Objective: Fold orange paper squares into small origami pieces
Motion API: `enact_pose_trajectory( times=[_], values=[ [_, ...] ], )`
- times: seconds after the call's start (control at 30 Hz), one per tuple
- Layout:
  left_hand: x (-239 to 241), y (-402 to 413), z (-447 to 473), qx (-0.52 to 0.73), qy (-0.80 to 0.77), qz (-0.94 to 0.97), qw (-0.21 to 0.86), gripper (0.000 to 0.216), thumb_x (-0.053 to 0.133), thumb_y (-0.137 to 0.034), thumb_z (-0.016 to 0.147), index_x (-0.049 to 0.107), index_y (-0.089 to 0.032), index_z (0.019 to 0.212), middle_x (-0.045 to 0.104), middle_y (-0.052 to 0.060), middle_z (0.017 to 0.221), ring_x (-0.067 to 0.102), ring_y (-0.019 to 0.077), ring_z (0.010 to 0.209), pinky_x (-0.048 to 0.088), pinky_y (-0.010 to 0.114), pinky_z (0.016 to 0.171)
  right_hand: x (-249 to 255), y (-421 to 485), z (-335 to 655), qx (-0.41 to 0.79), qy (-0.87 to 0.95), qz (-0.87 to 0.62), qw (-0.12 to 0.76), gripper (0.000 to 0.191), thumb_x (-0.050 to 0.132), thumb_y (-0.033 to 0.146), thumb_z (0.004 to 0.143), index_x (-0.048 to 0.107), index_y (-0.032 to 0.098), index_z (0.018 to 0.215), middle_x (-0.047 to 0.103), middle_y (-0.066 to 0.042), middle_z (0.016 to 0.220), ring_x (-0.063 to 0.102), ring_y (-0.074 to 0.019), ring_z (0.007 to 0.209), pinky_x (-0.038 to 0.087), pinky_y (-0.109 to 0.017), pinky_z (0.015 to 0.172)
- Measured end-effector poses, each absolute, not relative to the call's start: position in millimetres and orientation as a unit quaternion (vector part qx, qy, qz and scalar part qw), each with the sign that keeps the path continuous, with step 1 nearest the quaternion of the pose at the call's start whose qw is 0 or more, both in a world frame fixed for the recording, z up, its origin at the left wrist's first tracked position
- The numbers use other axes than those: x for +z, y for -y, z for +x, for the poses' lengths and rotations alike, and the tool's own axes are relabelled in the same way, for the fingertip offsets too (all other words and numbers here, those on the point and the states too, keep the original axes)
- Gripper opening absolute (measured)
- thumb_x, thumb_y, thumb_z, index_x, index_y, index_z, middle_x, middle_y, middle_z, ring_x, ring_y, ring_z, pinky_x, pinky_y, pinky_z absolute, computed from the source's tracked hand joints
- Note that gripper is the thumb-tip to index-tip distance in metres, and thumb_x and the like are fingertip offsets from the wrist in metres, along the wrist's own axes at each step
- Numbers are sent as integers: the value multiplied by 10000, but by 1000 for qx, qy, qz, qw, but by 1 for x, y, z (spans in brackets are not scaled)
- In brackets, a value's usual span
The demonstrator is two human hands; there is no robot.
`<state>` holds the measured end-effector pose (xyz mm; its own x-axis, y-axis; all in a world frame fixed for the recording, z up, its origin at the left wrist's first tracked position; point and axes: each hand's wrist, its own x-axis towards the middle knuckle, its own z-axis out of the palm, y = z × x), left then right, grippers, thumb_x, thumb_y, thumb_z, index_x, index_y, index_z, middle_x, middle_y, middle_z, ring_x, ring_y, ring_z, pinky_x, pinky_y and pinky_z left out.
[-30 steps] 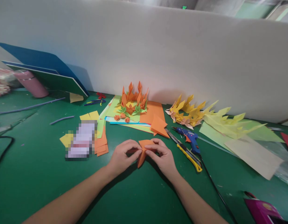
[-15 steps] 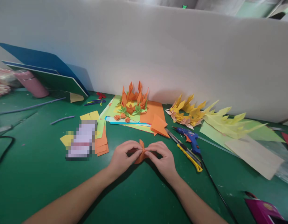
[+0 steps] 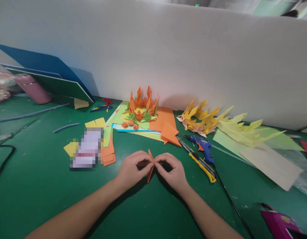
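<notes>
My left hand (image 3: 131, 170) and my right hand (image 3: 172, 172) meet over the green table (image 3: 44, 186), both pinching one small folded orange paper (image 3: 150, 166). The paper stands on edge between my fingertips, with one pointed tip up and one down. Fingers of both hands are curled and pressed on its folds. Just behind lies a folded orange triangle (image 3: 169, 133) on a stack of coloured sheets (image 3: 133, 127).
An orange paper flower piece (image 3: 142, 106) and a yellow one (image 3: 200, 121) stand by the white wall. A blue glue gun (image 3: 202, 147) and a yellow utility knife (image 3: 200, 164) lie right of my hands. Orange and yellow squares (image 3: 107, 149) lie left. Boards (image 3: 49, 78) lean at far left.
The orange paper was a wider flat flap a second ago; my fingers have pressed it together into a narrow upright fold. Both hands stayed in place.
</notes>
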<state>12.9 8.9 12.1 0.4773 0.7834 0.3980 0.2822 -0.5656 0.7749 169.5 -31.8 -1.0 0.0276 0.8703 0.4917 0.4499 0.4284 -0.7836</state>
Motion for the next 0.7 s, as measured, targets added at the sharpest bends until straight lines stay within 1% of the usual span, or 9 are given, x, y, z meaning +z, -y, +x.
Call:
enact_pose_trajectory(
  times=[0.17,0.33,0.47,0.57,0.63,0.7],
  values=[
    [14,-8,13,362,-329,812,319,83,547,-157,759,599,-184,699,632,21,703,584,137,678,468,257,638,0,32,169,195,679,-491,510,97,552,166,769,611,216,709,659,-24,675,578,-165,641,463,-310,626],
    [11,-7,12,327,-333,820,331,78,522,-129,743,565,-180,703,600,8,692,541,123,640,433,237,601,-1,32,169,185,697,-475,504,97,554,158,761,594,215,694,646,-20,672,566,-159,637,455,-298,615],
    [9,-7,12,323,-334,815,346,75,515,-132,746,555,-178,703,588,8,701,532,123,652,422,236,606,-1,32,170,190,697,-471,506,97,562,146,756,585,211,688,639,-16,666,561,-156,637,454,-287,613],
    [9,-8,12,326,-329,808,364,82,512,-118,735,541,-179,688,550,0,690,510,118,639,414,231,588,-2,31,170,195,702,-466,503,97,566,143,761,587,208,693,637,-16,668,560,-154,647,455,-285,619],
    [8,-8,13,333,-322,802,376,81,513,-113,729,529,-179,684,526,2,714,501,115,640,420,230,586,-3,31,169,196,703,-465,501,95,568,142,765,592,207,700,640,-17,676,561,-153,650,455,-281,616],
    [8,-9,12,343,-314,797,386,79,514,-117,733,519,-179,684,517,15,775,517,119,685,440,238,611,-3,31,169,196,700,-469,501,94,568,147,769,598,209,705,642,-17,681,561,-152,646,454,-278,608]
  ],
)
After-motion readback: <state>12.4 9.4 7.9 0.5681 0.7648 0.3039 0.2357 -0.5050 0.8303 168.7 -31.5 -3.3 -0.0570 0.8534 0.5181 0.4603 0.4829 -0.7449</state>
